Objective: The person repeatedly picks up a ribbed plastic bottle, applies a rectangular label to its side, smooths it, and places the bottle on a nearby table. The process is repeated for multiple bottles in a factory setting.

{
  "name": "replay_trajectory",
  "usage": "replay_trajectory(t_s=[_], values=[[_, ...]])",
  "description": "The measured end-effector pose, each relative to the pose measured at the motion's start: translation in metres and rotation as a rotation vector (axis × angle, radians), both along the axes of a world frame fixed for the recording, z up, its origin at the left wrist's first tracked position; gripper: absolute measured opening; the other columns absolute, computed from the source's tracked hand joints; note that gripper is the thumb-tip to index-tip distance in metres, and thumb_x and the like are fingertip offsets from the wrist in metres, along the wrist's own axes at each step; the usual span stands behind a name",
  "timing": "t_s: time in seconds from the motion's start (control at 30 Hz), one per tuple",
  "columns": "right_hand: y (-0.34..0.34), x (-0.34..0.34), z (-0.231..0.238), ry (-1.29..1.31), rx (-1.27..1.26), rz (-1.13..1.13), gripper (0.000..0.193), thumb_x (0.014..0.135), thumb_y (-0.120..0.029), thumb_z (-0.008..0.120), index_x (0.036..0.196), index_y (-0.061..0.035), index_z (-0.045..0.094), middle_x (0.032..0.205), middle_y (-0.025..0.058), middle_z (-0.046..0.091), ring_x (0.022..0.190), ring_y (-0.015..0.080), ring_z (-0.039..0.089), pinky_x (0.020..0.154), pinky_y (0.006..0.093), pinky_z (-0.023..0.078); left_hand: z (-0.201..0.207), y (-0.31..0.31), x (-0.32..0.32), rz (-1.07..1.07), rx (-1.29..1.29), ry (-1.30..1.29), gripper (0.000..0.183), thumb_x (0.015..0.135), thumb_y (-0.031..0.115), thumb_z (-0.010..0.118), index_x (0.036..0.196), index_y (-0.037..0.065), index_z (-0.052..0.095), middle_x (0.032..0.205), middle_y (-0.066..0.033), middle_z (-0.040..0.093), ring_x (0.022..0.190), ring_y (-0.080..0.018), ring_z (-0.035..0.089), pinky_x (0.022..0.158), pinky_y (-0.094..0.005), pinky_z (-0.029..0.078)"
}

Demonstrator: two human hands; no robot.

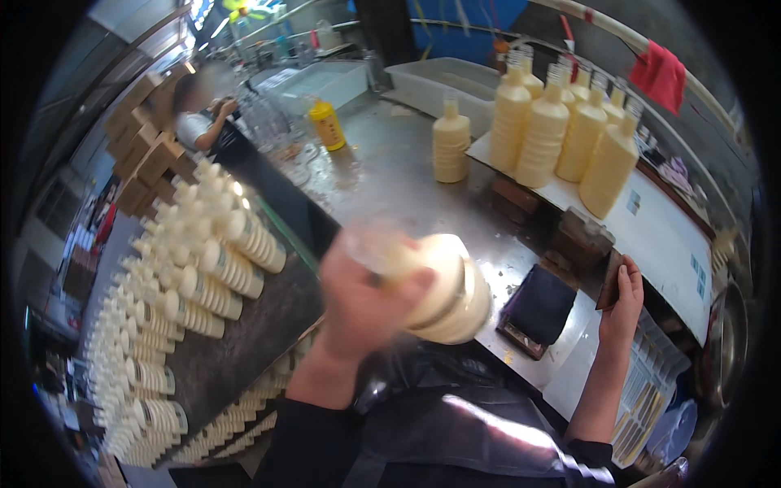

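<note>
My left hand [366, 285] is wrapped round the neck end of a cream-coloured ribbed bottle [455, 293]. The bottle is tilted, its base toward the right, and motion blurs the hand. At the right, my right hand [625, 297] grips a thin, dark brown flat piece [608, 281] by its edge; its exact kind is unclear. Between the hands lies a black cloth-like pad [543, 302] in a shallow frame on the metal table [382, 183]. Just beyond that pad stands a brownish metal block [582, 236].
Several filled cream bottles [541, 134] stand on a white board [651, 244] at the right; one bottle [451, 142] stands beside it. A yellow bottle [327, 126] is farther back. Rows of bottles [203, 276] fill the left rack. A person [207, 130] works beyond, near cardboard boxes [154, 154].
</note>
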State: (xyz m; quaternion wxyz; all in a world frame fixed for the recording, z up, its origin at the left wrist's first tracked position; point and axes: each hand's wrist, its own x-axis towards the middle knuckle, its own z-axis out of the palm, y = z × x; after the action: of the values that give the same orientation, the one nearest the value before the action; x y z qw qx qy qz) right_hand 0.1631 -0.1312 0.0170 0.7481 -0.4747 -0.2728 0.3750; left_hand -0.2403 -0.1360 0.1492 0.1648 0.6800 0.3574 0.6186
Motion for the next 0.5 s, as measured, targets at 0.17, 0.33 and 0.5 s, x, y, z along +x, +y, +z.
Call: replay_trajectory(t_s=[0.17,0.33,0.5], values=[[0.036,-0.009,0.008,0.079,0.006,0.183,0.028,0.107,-0.016,0.055,0.133,-0.0050,0.059,0.125,0.0060,0.065,0.113,0.0144,0.063,0.099,0.0299,0.053,0.030,-0.060,-0.089,0.419,-0.130,-0.109,0.017,0.082,0.003,0.078,0.096,0.001,0.068,0.094,-0.0057,0.067,0.083,-0.0149,0.063,0.076,-0.0305,0.051],[0.066,-0.016,0.001,0.058,0.013,0.253,0.024,0.106,-0.017,0.056,0.128,-0.0089,0.063,0.114,0.0014,0.068,0.095,0.0101,0.068,0.076,0.0232,0.057,0.021,-0.127,-0.201,1.007,-0.137,-0.016,0.019,0.086,0.008,0.079,0.099,-0.001,0.069,0.096,-0.0062,0.068,0.086,-0.0159,0.064,0.079,-0.0325,0.051],[0.097,-0.027,0.006,0.005,-0.054,0.279,0.025,0.105,-0.021,0.059,0.129,-0.0117,0.063,0.102,-0.0027,0.071,0.079,0.0080,0.069,0.062,0.0218,0.056,0.019,-0.186,-0.271,1.657,-0.366,0.308,0.033,0.089,0.028,0.076,0.108,0.001,0.071,0.103,-0.0104,0.069,0.090,-0.0276,0.067,0.082,-0.0405,0.051]])
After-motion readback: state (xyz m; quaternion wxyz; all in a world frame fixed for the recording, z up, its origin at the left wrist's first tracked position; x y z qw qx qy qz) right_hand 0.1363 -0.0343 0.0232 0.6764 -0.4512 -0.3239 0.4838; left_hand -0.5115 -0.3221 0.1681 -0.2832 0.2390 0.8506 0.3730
